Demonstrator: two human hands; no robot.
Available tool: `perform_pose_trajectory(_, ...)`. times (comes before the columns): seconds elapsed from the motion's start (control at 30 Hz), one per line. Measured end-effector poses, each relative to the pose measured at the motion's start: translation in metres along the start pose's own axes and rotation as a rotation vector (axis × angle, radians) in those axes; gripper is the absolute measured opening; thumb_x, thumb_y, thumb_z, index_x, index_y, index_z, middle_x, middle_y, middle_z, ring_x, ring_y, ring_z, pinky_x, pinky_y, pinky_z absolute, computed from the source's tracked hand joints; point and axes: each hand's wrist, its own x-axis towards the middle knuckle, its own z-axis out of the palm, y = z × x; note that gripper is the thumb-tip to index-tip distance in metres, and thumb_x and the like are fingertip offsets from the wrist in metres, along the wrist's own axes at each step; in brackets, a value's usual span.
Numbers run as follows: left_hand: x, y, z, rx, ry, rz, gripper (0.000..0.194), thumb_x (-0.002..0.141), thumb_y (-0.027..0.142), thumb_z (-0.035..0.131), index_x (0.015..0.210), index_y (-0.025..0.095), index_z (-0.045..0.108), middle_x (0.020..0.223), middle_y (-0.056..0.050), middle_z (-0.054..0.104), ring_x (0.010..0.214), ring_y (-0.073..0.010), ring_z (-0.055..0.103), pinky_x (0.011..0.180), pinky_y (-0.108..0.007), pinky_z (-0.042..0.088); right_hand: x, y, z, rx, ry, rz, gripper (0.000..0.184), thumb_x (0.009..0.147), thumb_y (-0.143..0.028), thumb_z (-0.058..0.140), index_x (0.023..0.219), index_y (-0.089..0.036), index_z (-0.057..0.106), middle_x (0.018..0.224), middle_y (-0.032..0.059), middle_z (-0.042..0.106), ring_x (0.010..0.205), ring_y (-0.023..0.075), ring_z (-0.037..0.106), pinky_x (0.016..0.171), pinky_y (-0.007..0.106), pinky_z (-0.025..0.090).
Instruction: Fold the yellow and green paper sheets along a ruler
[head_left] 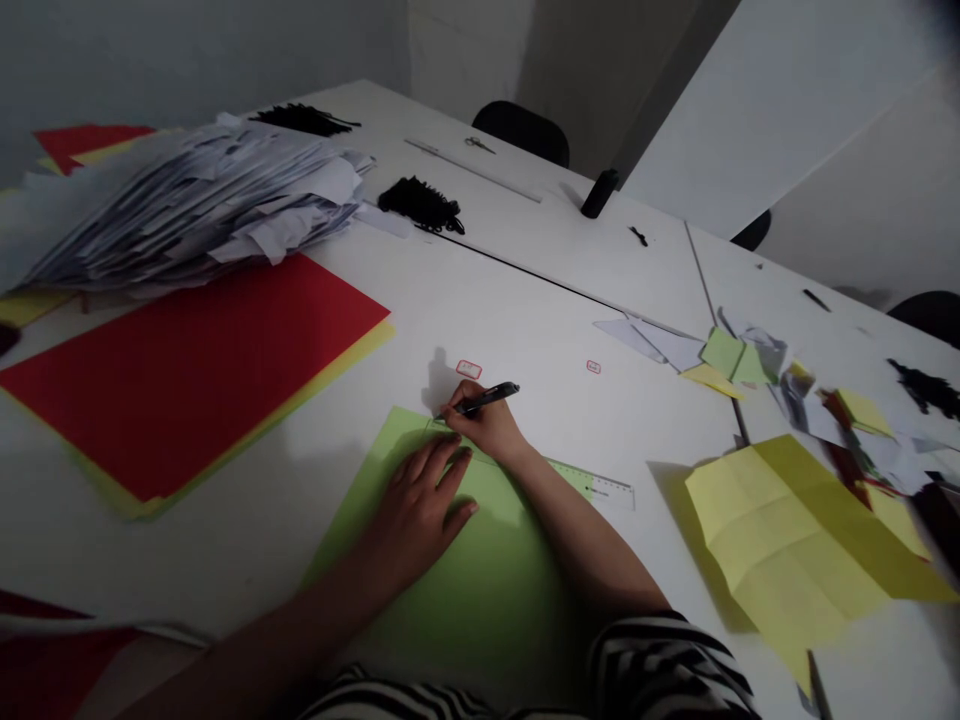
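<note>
A sheet of green paper (480,570) lies on the white table in front of me. Across its far edge runs a clear ruler (600,485), its right end sticking out past the paper. My right hand (484,420) grips a black pen (491,395), the tip down near the ruler's left end. With fingers stretched out, my left hand (427,495) rests flat on the paper, its fingertips at the ruler. My right hand and forearm cover the ruler's middle.
Red sheets (210,370) over yellow ones lie at left, beside a heap of white papers (225,200). A creased yellow sheet (787,550) and paper scraps are at right. Black cords (421,203), scissors (480,145) and a black cylinder (600,193) sit farther back.
</note>
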Motion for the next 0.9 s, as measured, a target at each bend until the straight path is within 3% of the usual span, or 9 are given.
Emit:
perform_pose_trajectory(0.27,-0.001,-0.001,0.002,-0.058,-0.006,-0.025,0.045,0.09,0.035,0.052,0.13,0.013,0.053,0.136,-0.017,0.051,0.129,-0.0323,0.042,0.103,-0.05,0.039,-0.002,-0.003,0.0,-0.023,-0.001,0.049,0.019,0.08,-0.033,0.06,0.072,-0.02,0.05,0.064,-0.0039,0.05,0.057,0.0099,0.045,0.054,0.023,0.037)
perform_pose_trajectory(0.4,-0.001,-0.001,0.001,-0.061,-0.004,-0.021,0.045,0.09,0.035,0.053,0.129,0.012,0.053,0.138,-0.017,0.049,0.13,-0.0322,0.042,0.104,-0.05,0.039,0.002,-0.004,0.0,0.07,0.057,0.069,0.023,0.079,-0.037,0.063,0.07,-0.02,0.05,0.061,-0.0036,0.051,0.055,0.01,0.046,0.053,0.023,0.038)
perform_pose_trajectory(0.57,-0.002,-0.001,0.001,-0.094,-0.035,-0.047,0.046,0.09,0.036,0.053,0.131,0.017,0.053,0.141,-0.014,0.047,0.132,-0.0305,0.04,0.106,-0.048,0.038,-0.001,-0.029,-0.029,0.213,0.237,0.107,0.027,0.084,-0.046,0.059,0.084,-0.019,0.053,0.071,0.0006,0.064,0.059,0.0117,0.055,0.06,0.026,0.048)
perform_pose_trajectory(0.67,-0.003,-0.003,0.004,-0.089,-0.043,-0.053,0.047,0.09,0.038,0.052,0.132,0.018,0.051,0.143,-0.013,0.046,0.133,-0.0299,0.039,0.107,-0.048,0.037,-0.033,-0.047,-0.059,0.105,0.329,0.031,0.029,0.092,-0.046,0.05,0.102,-0.019,0.056,0.086,0.0052,0.069,0.067,0.014,0.062,0.065,0.029,0.052)
perform_pose_trajectory(0.73,-0.002,-0.005,0.007,-0.063,-0.056,-0.055,0.047,0.09,0.038,0.051,0.132,0.017,0.052,0.143,-0.014,0.046,0.133,-0.0304,0.039,0.107,-0.048,0.036,-0.069,-0.052,-0.075,-0.077,0.318,0.02,0.025,0.094,-0.041,0.051,0.104,-0.02,0.06,0.091,0.0065,0.07,0.072,0.0151,0.065,0.069,0.031,0.054)
perform_pose_trajectory(0.9,0.003,-0.004,0.006,-0.009,-0.054,-0.018,0.045,0.091,0.039,0.048,0.13,0.017,0.052,0.14,-0.014,0.048,0.131,-0.0305,0.041,0.105,-0.048,0.038,-0.154,-0.032,-0.093,-0.586,0.252,-0.074,0.021,0.094,-0.028,0.051,0.105,-0.023,0.068,0.106,0.0083,0.069,0.097,0.0212,0.065,0.084,0.038,0.054)
